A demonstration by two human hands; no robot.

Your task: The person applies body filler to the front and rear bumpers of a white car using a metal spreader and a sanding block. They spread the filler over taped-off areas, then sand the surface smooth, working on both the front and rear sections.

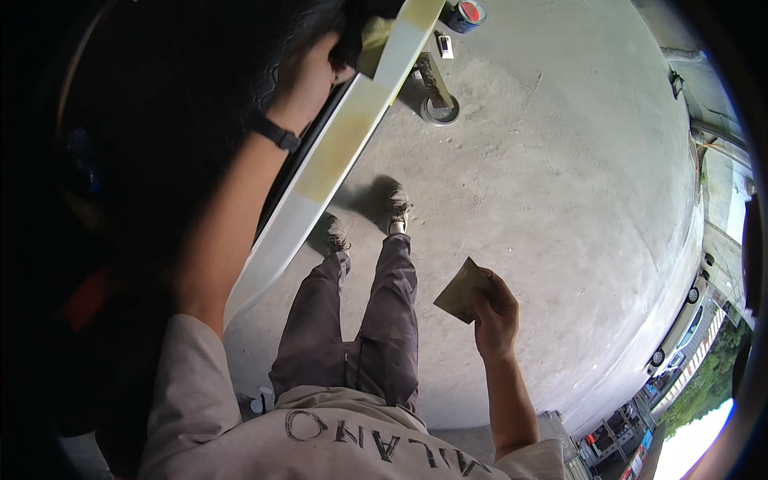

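Note:
My right hand (pixel 496 312) pinches a thin, square, olive-brown putty spreader (pixel 464 292), held out over the floor to the right of my legs. Ahead on the left, my left hand (pixel 314 76) reaches to the dark inner side of a white car panel (pixel 268 228). Motion and shadow blur that hand, and its fingers are mostly hidden, so I cannot make out its grip. Dull yellow filler patches (pixel 340 148) cover part of the panel's edge. A yellowish-green patch (pixel 374 44) shows just beyond my left fingers.
On the concrete floor (pixel 560 200) past the panel stand a round tin (pixel 440 110) with a stained board (pixel 434 80) leaning across it, a small white tube (pixel 446 46) and a blue can (pixel 467 14) with a red top. A parked car (pixel 678 328) is far right.

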